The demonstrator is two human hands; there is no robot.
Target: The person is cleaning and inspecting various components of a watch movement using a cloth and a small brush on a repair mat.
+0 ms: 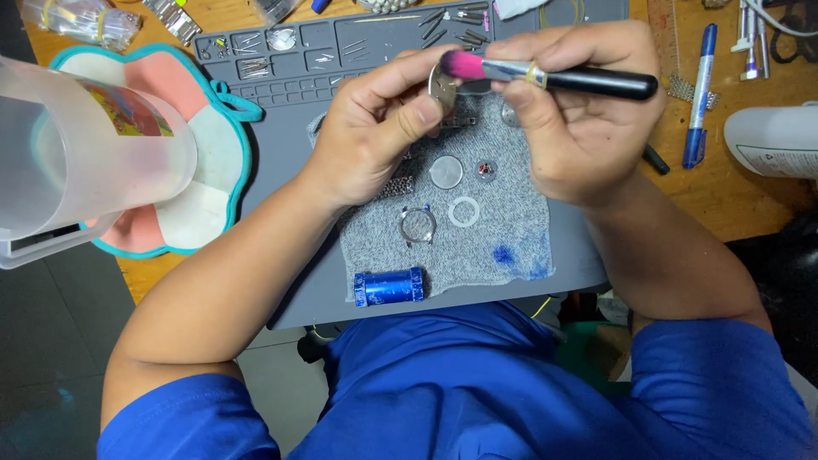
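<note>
My left hand point(375, 128) pinches a small round silver watch part point(441, 88) between thumb and fingers above a grey cloth point(503, 226). In my right hand point(579, 111) is a black-handled brush point(596, 81), its pink bristles point(460, 64) touching the part. On the cloth below lie a round silver case back point(446, 171), a small movement piece point(486, 170), a white ring point(463, 211), a metal watch case ring point(417, 225) and a blue cylinder point(388, 287). A metal bracelet point(394, 187) is partly hidden under my left hand.
The cloth rests on a grey work mat point(290, 102) with compartments holding small pins and tools. A translucent plastic jug point(77, 145) stands on a flower-shaped pad point(213, 204) at left. A blue pen point(700, 94) and a white container point(771, 140) lie on the wooden table at right.
</note>
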